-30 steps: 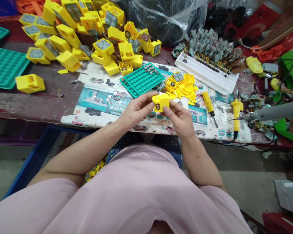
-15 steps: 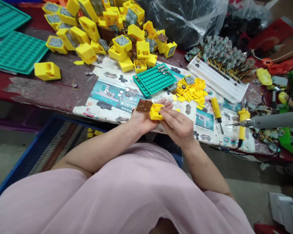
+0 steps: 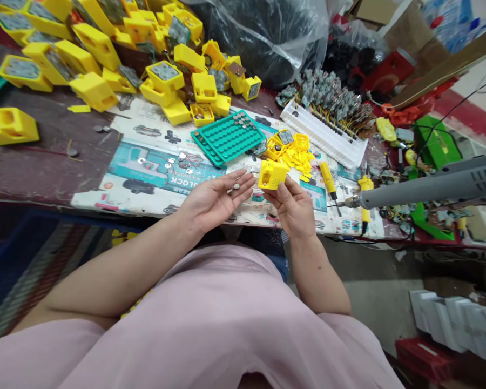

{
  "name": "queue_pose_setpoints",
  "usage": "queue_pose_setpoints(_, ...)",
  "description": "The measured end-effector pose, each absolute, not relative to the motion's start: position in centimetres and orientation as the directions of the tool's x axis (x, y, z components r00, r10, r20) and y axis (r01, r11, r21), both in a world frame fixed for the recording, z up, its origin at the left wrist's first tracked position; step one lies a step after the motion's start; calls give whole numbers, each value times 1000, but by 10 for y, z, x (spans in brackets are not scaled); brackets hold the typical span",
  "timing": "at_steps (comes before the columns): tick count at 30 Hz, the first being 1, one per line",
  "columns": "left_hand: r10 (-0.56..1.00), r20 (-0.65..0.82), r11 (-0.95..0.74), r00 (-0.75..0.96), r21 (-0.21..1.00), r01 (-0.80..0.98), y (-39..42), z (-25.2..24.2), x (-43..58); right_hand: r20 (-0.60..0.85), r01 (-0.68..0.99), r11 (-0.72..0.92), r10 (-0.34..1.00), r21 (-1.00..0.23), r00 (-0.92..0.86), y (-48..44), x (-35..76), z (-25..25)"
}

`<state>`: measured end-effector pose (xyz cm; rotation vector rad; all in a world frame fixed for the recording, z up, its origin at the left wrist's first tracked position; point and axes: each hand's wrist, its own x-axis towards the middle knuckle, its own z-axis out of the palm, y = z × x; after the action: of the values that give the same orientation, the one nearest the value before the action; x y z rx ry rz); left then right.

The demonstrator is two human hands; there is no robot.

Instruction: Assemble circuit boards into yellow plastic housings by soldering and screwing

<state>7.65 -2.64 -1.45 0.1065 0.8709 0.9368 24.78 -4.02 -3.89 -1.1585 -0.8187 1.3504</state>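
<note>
My right hand (image 3: 294, 205) pinches a small yellow plastic box (image 3: 270, 174) and holds it up over the printed paper sheet (image 3: 154, 162) on the table. Beside it my left hand (image 3: 214, 199) lies palm up with fingers stretched out. A couple of small round metal pieces (image 3: 233, 188) rest on its fingers. Just beyond both hands lies a green cell tray (image 3: 227, 138) with several round pieces in one corner, and a heap of small yellow plastic parts (image 3: 295, 154).
A big pile of yellow boxes (image 3: 105, 43) covers the far left of the table. A white rack of wired circuit boards (image 3: 324, 116) stands at the back right. A yellow screwdriver (image 3: 330, 181), a yellow soldering iron (image 3: 364, 194) and a grey powered tool (image 3: 429, 186) lie right.
The hands came apart. The yellow box passed from both hands to my right hand alone. My left hand opened palm up, with small metal pieces on it; the brown board it held is gone.
</note>
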Motion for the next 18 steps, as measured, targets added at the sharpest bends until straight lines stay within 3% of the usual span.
queue_pose_setpoints(9,806,-535,564,252,567,-600,-28,-22,75,-150,-297,-116,984,-948,95,-42,249,-42)
queue_pose_setpoints(18,718,-638,610,279,384,-693,-25,-14,73,-232,-402,-178,968,-898,91,-43,246,-35)
